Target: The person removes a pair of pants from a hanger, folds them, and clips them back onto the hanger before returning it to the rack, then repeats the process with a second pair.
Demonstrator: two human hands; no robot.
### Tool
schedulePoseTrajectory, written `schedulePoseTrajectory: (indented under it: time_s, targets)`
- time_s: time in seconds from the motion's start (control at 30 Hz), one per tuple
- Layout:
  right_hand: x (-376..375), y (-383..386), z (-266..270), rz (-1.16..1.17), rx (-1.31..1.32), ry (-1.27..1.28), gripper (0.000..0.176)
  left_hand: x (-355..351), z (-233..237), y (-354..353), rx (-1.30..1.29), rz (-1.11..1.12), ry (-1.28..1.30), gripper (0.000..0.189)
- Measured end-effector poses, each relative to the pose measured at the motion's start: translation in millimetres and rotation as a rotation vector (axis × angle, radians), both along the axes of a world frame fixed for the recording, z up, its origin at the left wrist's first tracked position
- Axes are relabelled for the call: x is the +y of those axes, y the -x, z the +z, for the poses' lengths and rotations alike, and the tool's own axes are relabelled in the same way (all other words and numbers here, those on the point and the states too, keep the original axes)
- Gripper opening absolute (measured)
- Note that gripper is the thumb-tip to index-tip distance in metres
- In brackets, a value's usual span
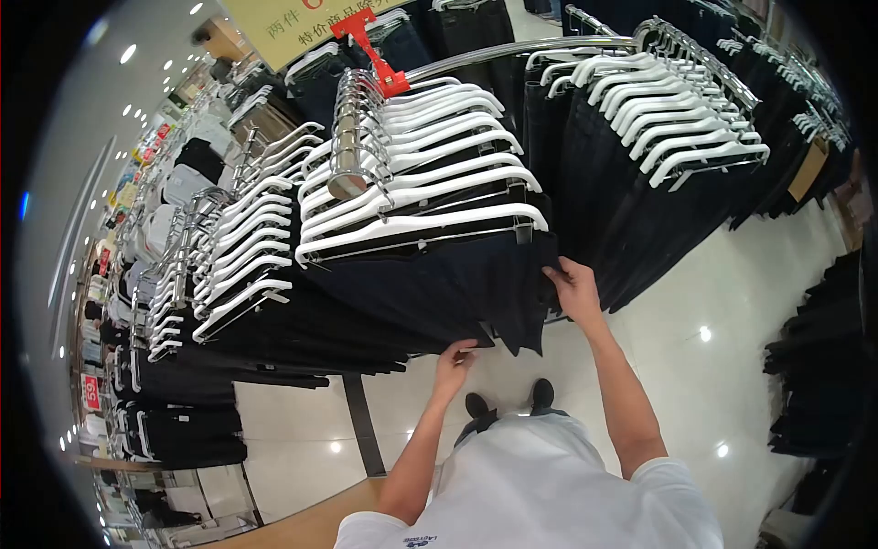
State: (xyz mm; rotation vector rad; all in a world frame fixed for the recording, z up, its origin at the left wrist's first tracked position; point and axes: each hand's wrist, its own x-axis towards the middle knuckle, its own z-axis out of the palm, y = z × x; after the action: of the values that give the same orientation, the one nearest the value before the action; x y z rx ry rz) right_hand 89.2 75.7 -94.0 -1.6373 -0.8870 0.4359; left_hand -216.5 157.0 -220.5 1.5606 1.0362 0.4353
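Dark trousers [457, 279] hang from a white hanger [421, 229] at the front of a metal rail [347, 156]. The thumb and fingers of my right hand [574, 287] are closed on the trousers' right edge, just below the hanger's clip. Lower down, my left hand [455, 364] is at the bottom of the dark cloth, its fingers bent together; whether it grips the cloth is too small to tell. Several more white hangers with dark trousers are packed behind the front one.
A red clip [375, 57] holds a yellow sign [297, 27] above the rail. Other racks of dark trousers stand to the left and at the right [631, 183]. Dark garments [814, 366] hang at the far right. Below are a pale tiled floor [677, 366] and my shoes [541, 393].
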Motion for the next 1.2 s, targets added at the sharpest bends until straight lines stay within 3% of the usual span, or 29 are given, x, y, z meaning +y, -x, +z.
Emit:
schedulePoseTrajectory:
  time_s: [0.07, 0.17, 0.2, 0.3, 0.33, 0.43, 0.53, 0.57, 0.63, 0.73, 0.77, 0.9, 1.0, 1.1, 1.2]
  targets:
    - [3.1, -12.5, -7.8, 0.017, 0.1, 0.077, 0.02, 4.8, 3.7, 23.7, -0.005, 0.114, 0.045, 0.026]
    - [7.8, -28.1, -14.0, 0.128, 0.101, -0.06, 0.031, 0.7, 9.6, 55.1, -0.034, 0.291, 0.102, 0.023]
    - [9.3, -27.8, -13.6, 0.149, -0.054, -0.207, 0.042, -1.4, 11.5, 62.9, -0.031, 0.336, 0.107, 0.022]
    - [10.7, -45.8, -23.2, 0.4, -0.076, -0.127, 0.042, -13.2, 14.6, 77.7, -0.038, 0.441, 0.143, 0.02]
    - [9.4, -58.1, -23.4, 0.364, -0.088, 0.332, 0.041, -19.2, 14.9, 80.2, -0.015, 0.467, 0.158, 0.02]
    - [18.5, -61.3, -36.5, 0.204, -0.164, 0.238, 0.04, -35.6, 12.8, 81.9, -0.002, 0.523, 0.188, 0.02]
    - [15.6, -63.5, -17.8, 0.431, -0.079, 0.083, 0.039, -52.1, 9.0, 86.7, -0.039, 0.565, 0.2, 0.021]
    - [14.5, -62.2, -12.5, 0.492, -0.174, 0.02, 0.036, -55.7, 6.8, 88.1, -0.054, 0.578, 0.208, 0.021]
    - [12.7, -56.9, 19.2, 0.626, -0.141, 0.244, 0.028, -62.6, 7.1, 92.5, -0.069, 0.601, 0.221, 0.021]
    - [25.9, -53.4, -20.1, 0.382, -0.487, 0.111, 0.022, -66.1, 7.7, 99.9, -0.086, 0.631, 0.218, 0.021]
    - [27.3, -50.5, -19.9, 0.33, -0.489, 0.07, 0.018, -67.7, 4.5, 104.9, -0.097, 0.642, 0.211, 0.022]
    - [30.5, -48.7, -30.0, 0.188, -0.282, -0.023, 0.022, -65.8, -2.6, 119.0, -0.137, 0.701, 0.216, 0.022]
    - [22.6, -39.5, -9.8, 0.339, -0.152, 0.062, 0.029, -65.2, -8.7, 131.1, -0.167, 0.74, 0.213, 0.022]
    - [27.6, -46.8, -36.9, 0.34, -0.176, 0.031, 0.032, -56.5, -5.6, 143.8, -0.16, 0.761, 0.219, 0.023]
    - [29.0, -50.2, -50.0, 0.093, -0.118, 0.05, 0.027, -37.2, -7.0, 164.4, -0.192, 0.802, 0.211, 0.023]
